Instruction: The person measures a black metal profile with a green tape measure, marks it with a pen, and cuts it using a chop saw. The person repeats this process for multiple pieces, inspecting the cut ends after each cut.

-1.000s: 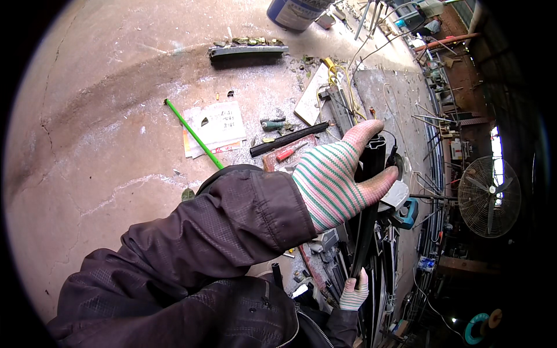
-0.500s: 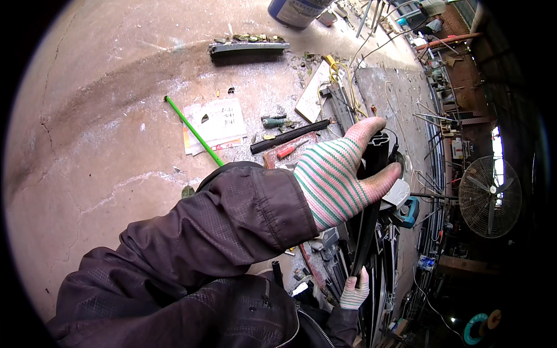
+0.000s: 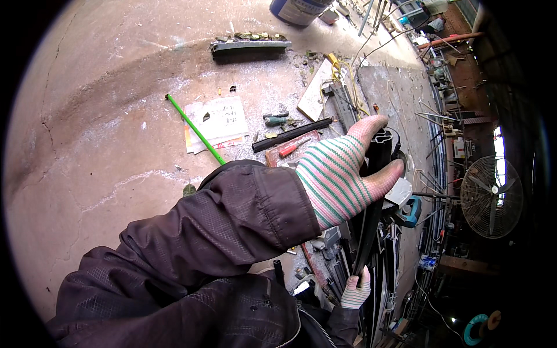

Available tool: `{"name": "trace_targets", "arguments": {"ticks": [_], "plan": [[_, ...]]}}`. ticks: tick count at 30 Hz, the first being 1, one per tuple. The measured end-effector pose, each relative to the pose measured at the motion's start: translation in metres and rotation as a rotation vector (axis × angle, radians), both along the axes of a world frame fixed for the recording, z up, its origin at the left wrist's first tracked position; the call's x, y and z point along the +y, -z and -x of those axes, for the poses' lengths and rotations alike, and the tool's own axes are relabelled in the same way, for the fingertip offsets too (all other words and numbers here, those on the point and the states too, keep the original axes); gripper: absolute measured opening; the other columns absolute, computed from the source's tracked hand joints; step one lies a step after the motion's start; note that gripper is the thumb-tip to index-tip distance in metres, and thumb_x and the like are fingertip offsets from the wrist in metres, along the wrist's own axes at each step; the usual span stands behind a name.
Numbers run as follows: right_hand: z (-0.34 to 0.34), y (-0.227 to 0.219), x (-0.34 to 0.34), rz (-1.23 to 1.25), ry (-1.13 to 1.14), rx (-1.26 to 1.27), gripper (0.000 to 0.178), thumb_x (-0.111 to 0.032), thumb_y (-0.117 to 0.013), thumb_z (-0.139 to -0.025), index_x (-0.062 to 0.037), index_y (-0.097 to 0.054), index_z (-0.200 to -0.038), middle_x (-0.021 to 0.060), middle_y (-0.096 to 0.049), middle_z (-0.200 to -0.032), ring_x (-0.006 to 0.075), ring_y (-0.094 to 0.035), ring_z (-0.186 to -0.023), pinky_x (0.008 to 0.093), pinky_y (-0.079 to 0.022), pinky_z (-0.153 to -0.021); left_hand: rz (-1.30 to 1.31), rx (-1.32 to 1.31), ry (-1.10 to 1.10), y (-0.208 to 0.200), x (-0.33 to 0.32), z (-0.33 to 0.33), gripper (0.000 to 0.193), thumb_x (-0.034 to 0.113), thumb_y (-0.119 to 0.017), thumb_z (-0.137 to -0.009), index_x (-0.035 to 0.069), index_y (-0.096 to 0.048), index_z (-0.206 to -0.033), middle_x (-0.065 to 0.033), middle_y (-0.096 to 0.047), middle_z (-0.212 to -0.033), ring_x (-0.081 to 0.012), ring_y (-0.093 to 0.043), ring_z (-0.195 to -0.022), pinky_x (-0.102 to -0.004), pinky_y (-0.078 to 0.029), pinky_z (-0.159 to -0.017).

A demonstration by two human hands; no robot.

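Note:
A long black hollow profile bar (image 3: 380,152) slants away from me, its open cut end facing up. My left hand (image 3: 342,178), in a pink glove with green and white stripes, is closed round the bar close to that end. Thumb and finger lie on either side of the bar; the other fingers are hidden behind it. Farther down, my right hand (image 3: 355,290), in a matching glove, grips the same bar, its thumb raised along it. Beyond my left hand is a blue and grey power tool (image 3: 411,210).
A red-handled tool (image 3: 290,149), a black strip (image 3: 293,134) and papers (image 3: 219,124) lie on the floor beside a green rod (image 3: 194,129). A bucket (image 3: 296,13) and a leaf-topped grey bar (image 3: 250,47) are farther off. At right stands a large fan (image 3: 492,197).
The view has shifted very slightly. Both hands keep their hold on the black profile bar, with no other clear movement.

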State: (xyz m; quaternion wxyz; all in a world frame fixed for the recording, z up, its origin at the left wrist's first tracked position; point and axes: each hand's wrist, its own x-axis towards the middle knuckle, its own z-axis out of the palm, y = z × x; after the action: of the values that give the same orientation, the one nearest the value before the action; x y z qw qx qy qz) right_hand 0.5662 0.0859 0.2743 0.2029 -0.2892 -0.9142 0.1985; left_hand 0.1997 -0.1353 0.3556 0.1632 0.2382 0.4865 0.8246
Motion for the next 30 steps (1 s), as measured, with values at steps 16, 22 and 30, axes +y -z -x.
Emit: {"name": "trace_targets", "arguments": {"ticks": [16,22,30], "plan": [[0.0039,-0.0013,-0.0042,-0.013,0.024,-0.014,0.074,-0.062,-0.063,-0.092,0.0015,-0.062,-0.130,0.0145,-0.067,-0.118,0.0263,-0.064,-0.107,0.0372,-0.049,-0.096,0.045,0.008,-0.041,-0.0005,0.0011,-0.0011,0.062,0.022,-0.076,-0.092,0.001,-0.046,-0.142,-0.0098,-0.066,-0.107,-0.0134,-0.063,-0.098,-0.0292,-0.055,-0.086],[0.0018,-0.0008,-0.0032,-0.039,0.032,-0.017,0.074,-0.062,-0.063,-0.092,0.0010,-0.062,-0.130,0.0149,-0.067,-0.119,0.0275,-0.064,-0.108,0.0382,-0.049,-0.097,0.087,0.034,-0.056,-0.0018,0.0001,-0.0002,0.062,0.023,-0.076,-0.092,0.001,-0.046,-0.141,-0.0094,-0.065,-0.107,-0.0131,-0.063,-0.098,-0.0293,-0.055,-0.086],[0.0057,0.0032,-0.0048,-0.059,0.040,0.006,0.075,-0.063,-0.064,-0.091,0.0005,-0.062,-0.130,0.0151,-0.068,-0.119,0.0272,-0.064,-0.108,0.0378,-0.049,-0.097,0.070,0.023,-0.046,0.0004,-0.0001,0.0008,0.061,0.024,-0.076,-0.093,0.001,-0.046,-0.141,-0.0101,-0.066,-0.108,-0.0136,-0.063,-0.098,-0.0298,-0.055,-0.085]]}}
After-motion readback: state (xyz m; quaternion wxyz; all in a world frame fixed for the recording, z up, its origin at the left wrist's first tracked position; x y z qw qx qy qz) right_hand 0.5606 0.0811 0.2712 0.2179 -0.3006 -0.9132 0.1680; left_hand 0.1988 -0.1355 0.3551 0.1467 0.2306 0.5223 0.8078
